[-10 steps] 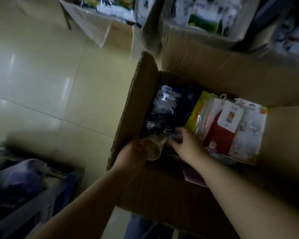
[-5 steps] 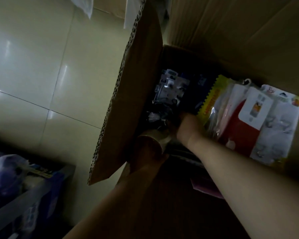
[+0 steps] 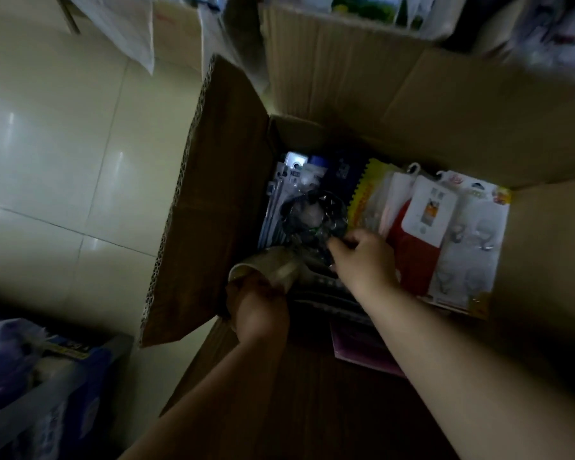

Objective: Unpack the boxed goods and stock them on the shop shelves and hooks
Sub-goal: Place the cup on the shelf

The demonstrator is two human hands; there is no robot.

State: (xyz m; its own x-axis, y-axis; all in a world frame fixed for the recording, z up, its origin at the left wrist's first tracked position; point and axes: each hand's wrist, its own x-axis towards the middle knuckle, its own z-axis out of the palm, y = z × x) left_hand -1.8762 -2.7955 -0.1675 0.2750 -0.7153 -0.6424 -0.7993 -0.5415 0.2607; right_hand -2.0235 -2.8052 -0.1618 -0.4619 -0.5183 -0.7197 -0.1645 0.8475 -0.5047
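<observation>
Since a moment ago the right hand (image 3: 362,260) has come up out of the dark end of the box (image 3: 219,200) and now pinches a crinkly clear packet (image 3: 312,217) by its edge, fingers curled tight on the film, while the left hand (image 3: 259,310) still grips the pale cup (image 3: 266,265) near the box's left flap. That looks to me like one item about to be lifted free; nothing has reached a shelf or hook yet, and the goods remain in the box. Working across: grey-white carded packs (image 3: 289,180) lie at the far left of the contents, then a dark blue pack (image 3: 342,174), a yellow zigzag-edged card (image 3: 365,197), a red item with a white card (image 3: 422,227), and a blister card of hooks (image 3: 472,240) at the right. Print shows on several cards, but it is too blurred and dim to read; no brand can be made out.
</observation>
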